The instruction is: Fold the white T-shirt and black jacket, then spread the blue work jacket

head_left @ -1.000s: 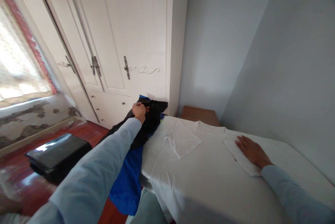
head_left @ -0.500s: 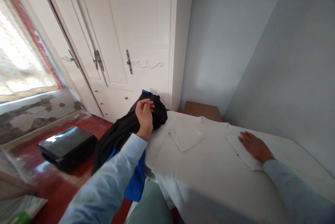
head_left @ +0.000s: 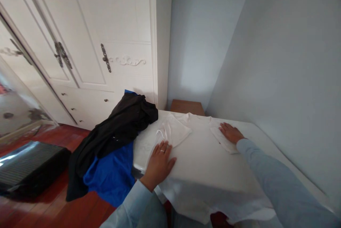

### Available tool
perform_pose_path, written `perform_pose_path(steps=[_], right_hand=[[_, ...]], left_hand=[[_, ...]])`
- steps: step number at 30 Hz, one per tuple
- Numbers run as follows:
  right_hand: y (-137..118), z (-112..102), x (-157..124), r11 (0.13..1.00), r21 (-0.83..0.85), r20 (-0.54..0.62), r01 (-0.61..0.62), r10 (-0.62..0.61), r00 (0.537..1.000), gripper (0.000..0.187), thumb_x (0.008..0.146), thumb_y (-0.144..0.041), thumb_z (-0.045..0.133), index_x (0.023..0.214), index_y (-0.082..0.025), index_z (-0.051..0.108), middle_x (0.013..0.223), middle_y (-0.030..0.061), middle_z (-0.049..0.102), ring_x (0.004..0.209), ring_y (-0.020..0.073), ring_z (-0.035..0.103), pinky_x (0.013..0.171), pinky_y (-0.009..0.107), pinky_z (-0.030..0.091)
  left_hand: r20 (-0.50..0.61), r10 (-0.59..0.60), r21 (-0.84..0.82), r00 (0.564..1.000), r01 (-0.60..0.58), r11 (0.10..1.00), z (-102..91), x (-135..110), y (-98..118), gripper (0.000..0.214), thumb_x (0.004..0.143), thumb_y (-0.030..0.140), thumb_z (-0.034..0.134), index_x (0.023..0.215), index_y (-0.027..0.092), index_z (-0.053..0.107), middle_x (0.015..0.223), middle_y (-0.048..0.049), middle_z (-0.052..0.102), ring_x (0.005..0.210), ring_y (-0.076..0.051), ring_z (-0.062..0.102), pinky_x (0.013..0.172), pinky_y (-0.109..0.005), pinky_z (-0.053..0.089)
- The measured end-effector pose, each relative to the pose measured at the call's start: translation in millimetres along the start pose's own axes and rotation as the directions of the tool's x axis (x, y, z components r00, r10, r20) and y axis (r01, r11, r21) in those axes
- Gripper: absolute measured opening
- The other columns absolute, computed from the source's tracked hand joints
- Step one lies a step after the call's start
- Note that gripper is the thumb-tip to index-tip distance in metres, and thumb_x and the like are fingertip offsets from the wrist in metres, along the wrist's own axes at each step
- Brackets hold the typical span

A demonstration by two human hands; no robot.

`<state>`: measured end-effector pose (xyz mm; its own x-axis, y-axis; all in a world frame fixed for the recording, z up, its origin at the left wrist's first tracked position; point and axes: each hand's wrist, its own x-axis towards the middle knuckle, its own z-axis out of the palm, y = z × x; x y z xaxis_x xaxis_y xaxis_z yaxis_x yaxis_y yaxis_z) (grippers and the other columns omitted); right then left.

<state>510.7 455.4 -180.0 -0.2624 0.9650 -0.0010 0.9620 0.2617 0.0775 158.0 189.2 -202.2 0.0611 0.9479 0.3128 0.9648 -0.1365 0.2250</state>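
A white T-shirt [head_left: 202, 160] lies spread on a white table [head_left: 266, 142], its sleeves folded inward. My left hand [head_left: 160, 164] rests flat and open on the shirt's near left side, just below the folded left sleeve [head_left: 174, 132]. My right hand [head_left: 230, 133] lies flat and open on the folded right sleeve [head_left: 222, 141] further back. A black garment [head_left: 117, 128] is draped over a blue one [head_left: 112, 173] at the table's left end, a short way from my left hand.
White wardrobe doors [head_left: 87, 43] with dark handles fill the left. A dark suitcase [head_left: 26, 166] lies on the red wooden floor at lower left. A brown wooden stand [head_left: 187, 107] sits behind the table in the corner. Grey walls close in on the right.
My left hand let go of the black garment and came down flat on the white shirt. The black garment now lies draped over the blue one. The view swung right.
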Motion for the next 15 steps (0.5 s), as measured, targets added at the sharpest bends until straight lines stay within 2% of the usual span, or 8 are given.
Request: perform_pose_path(steps=[3,6,8,11,15], right_hand=[[-20.6,-12.9,-12.2,1.000,-0.018,-0.077,0.018,-0.020,0.997,0.046,0.100,-0.021,0.032,0.134,-0.008,0.060,0.144,0.0228,0.053,0.135,0.0334,0.050,0.113,0.056,0.034],[-49.7,-17.4,-32.6,0.996,-0.007,-0.161,0.091,-0.090,0.983,0.045,0.096,-0.013,0.035,0.130,-0.010,0.064,0.144,0.0164,0.055,0.133,0.0259,0.051,0.118,0.041,0.031],[-74.6,-17.7,-48.6,0.981,0.055,-0.237,0.185,-0.167,0.957,0.044,0.095,-0.015,0.036,0.129,-0.012,0.065,0.138,0.0136,0.060,0.128,0.0232,0.055,0.114,0.034,0.038],[-118.4,-21.8,-67.8,0.894,0.170,-0.302,0.415,-0.354,0.885,0.040,0.094,-0.016,0.039,0.120,-0.016,0.069,0.123,0.0111,0.068,0.116,0.0227,0.062,0.105,0.036,0.046],[-183.5,-42.7,-69.7,0.712,0.257,-0.336,0.654,-0.569,0.751,0.035,0.095,-0.019,0.045,0.122,-0.015,0.068,0.123,0.0113,0.067,0.115,0.0218,0.061,0.107,0.037,0.045]], left_hand=[[-0.065,0.003,0.056,0.998,0.001,0.998,1.0,-4.6,2.9,0.053,0.099,0.045,0.040,0.143,0.017,0.051,0.151,-0.0158,0.049,0.144,-0.031,0.041,0.120,-0.053,0.036],[-0.091,0.021,0.066,0.996,-0.015,0.998,2.2,-5.2,4.8,0.052,0.099,0.045,0.040,0.142,0.018,0.053,0.150,-0.0153,0.051,0.143,-0.030,0.044,0.119,-0.052,0.037],[-0.095,0.030,0.068,0.995,-0.023,0.997,3.0,-4.3,4.5,0.052,0.098,0.046,0.041,0.142,0.019,0.053,0.150,-0.0147,0.051,0.142,-0.030,0.044,0.118,-0.052,0.037],[-0.086,0.035,0.076,0.996,-0.029,0.997,2.1,-3.4,4.2,0.052,0.097,0.045,0.043,0.142,0.021,0.054,0.149,-0.0146,0.052,0.142,-0.032,0.044,0.117,-0.054,0.038],[-0.060,0.030,0.074,0.998,-0.025,0.997,-3.4,-3.7,6.6,0.051,0.098,0.043,0.042,0.143,0.023,0.053,0.150,-0.0146,0.051,0.143,-0.033,0.043,0.117,-0.055,0.038]])
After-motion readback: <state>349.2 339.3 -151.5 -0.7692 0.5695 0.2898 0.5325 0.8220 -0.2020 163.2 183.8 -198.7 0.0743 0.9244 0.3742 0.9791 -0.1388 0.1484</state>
